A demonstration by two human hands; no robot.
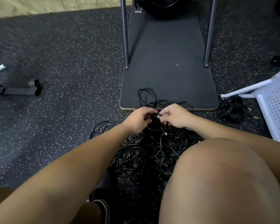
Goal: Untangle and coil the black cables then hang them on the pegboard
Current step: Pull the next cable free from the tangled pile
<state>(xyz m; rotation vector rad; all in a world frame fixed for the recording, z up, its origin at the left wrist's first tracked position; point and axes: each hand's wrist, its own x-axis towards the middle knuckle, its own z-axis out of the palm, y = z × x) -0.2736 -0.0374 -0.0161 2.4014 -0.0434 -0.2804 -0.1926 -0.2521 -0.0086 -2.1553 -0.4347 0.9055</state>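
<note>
A big tangle of black cables (145,152) lies on the speckled floor between my legs. My left hand (138,120) and my right hand (174,116) meet just above the far side of the pile. Both pinch strands of the same black cable between fingers and thumb. A few loose loops (146,96) run from my hands onto the dark board ahead. A white pegboard (276,107) lies tilted on the floor at the right edge. Beside it sits a smaller bundle of black cable (233,110).
A dark flat base board (168,70) with two metal posts (125,38) stands straight ahead. A large black coil (165,5) rests at its far end. A grey metal foot (14,90) sits at the left. My knee (225,175) fills the lower right.
</note>
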